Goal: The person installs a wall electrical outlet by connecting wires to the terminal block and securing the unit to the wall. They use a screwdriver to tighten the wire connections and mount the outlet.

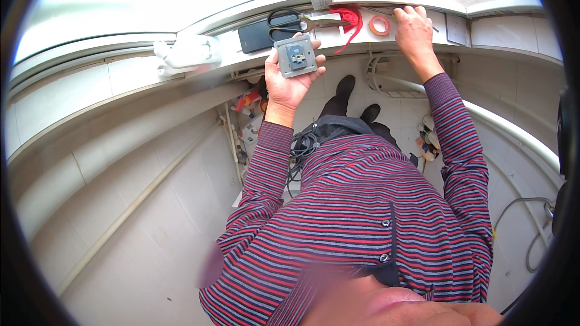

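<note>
My left hand (285, 81) grips a square grey wall switch (294, 56) by its edges, its back with the terminal block turned up. The plate is held just in front of the window sill. On the sill, my right hand (414, 33) has its fingers curled at the back edge. A thin dark rod shows beside its fingertips, but whether they hold it is unclear. Left of that hand lies a roll of red tape (379, 25). Scissors with black handles (283, 22) lie partly over a dark smartphone (257, 36), their blades towards a bundle of red cord (348, 19).
A crumpled white plastic bag (192, 53) sits on the sill at the left. Below the sill run a thick white pipe (139, 130) and a white rail (513, 127). A grey cable coil (305, 143) hangs by my left side. Assorted items (429, 139) lie on the floor.
</note>
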Demonstrator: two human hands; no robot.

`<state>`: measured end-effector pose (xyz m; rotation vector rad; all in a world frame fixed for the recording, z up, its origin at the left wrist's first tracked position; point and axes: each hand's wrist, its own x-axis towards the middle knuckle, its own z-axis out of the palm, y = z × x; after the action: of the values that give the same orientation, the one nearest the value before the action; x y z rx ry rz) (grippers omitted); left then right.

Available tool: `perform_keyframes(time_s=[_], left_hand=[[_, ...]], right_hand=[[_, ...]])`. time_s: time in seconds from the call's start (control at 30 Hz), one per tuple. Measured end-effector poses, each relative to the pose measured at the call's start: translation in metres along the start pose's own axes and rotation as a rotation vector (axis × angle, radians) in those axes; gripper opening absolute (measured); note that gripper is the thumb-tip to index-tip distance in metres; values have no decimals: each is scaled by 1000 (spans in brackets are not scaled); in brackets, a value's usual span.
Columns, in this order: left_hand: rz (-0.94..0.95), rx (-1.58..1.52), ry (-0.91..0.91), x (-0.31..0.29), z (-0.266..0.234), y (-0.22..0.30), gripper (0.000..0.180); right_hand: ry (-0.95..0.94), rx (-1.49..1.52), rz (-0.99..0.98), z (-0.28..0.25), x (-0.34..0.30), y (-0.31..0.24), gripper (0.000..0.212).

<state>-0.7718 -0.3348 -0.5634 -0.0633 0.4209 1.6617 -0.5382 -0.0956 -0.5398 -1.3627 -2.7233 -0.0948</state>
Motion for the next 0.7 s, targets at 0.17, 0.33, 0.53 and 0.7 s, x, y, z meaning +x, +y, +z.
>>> perform_keyframes(time_s=[0.17,0.33,0.53,0.7], left_hand=[[-19,2,-47,1,4,-3,70],[-3,21,-69,7,25,-6,66],[-27,-105,-84,15,37,-18,57],[-53,-263,6,28,60,-38,52]], right_hand=[[49,-39,-56,-13,-2,6,24],[23,-34,-85,-42,-6,6,27],[-106,594,-58,-130,-54,-33,27],[-606,1434,358,-148,-116,-63,39]])
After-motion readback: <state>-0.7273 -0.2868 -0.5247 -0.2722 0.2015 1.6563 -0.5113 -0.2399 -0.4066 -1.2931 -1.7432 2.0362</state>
